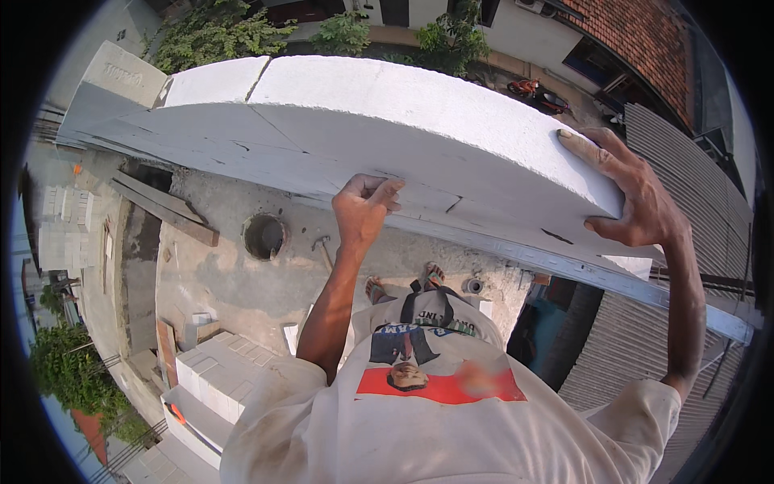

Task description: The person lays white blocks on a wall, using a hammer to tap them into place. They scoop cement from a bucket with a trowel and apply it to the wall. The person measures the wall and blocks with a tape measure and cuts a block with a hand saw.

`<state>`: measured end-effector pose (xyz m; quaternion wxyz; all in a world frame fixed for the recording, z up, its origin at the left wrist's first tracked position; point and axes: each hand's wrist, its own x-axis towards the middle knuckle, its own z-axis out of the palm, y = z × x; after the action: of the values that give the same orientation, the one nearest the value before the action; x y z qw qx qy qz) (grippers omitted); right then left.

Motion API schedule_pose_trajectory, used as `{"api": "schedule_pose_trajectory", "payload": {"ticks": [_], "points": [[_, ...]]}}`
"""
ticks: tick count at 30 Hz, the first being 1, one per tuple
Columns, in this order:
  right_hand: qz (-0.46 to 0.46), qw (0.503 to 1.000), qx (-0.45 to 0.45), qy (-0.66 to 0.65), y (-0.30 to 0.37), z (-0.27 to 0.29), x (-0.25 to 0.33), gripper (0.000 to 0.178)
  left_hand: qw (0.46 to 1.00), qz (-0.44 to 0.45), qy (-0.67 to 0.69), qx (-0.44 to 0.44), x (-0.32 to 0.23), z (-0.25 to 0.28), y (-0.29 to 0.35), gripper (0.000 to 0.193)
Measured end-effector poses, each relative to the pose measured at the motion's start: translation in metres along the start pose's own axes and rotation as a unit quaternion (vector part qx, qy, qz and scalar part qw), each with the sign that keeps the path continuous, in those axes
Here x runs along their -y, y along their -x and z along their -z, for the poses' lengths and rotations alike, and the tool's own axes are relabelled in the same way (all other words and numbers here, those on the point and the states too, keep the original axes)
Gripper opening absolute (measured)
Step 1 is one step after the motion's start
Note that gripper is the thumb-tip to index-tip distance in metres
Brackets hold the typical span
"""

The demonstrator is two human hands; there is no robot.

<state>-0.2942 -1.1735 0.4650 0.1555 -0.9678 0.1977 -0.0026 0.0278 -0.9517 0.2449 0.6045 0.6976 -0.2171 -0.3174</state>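
The long white block (387, 93) lies along the top edge of the wall (201, 149), toward its right end. The right forearm rises steeply, wrist bent inward; the right hand (637, 198) grips the block's right end between spread fingers and thumb. The left hand (364, 208) is raised before the wall's face, fingers curled together; whether they touch it is hard to tell.

A person's left hand (367, 206) rises ahead of the chest, fingers curled toward the thumb, though how tightly they close is hard to tell, with the left forearm (329, 319) slanting up behind it. The right arm (685, 310) reaches out, wrist bent inward, the right hand (637, 189) spread wide between thumb and forefinger.
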Motion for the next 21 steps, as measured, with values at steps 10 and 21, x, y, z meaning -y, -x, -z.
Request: {"api": "schedule_pose_trajectory", "payload": {"ticks": [10, 21], "points": [[-0.037, 0.998, -0.044, 0.029, -0.004, -0.008, 0.025, 0.11, 0.671, -0.596, -0.421, -0.134, -0.152, 0.156, -0.087, 0.084], [-0.046, 0.996, -0.071, 0.005, -0.006, -0.019, 0.026, 0.107, 0.697, -0.398, -0.538, 0.26, -0.217, 0.176, -0.151, 0.094]]}}
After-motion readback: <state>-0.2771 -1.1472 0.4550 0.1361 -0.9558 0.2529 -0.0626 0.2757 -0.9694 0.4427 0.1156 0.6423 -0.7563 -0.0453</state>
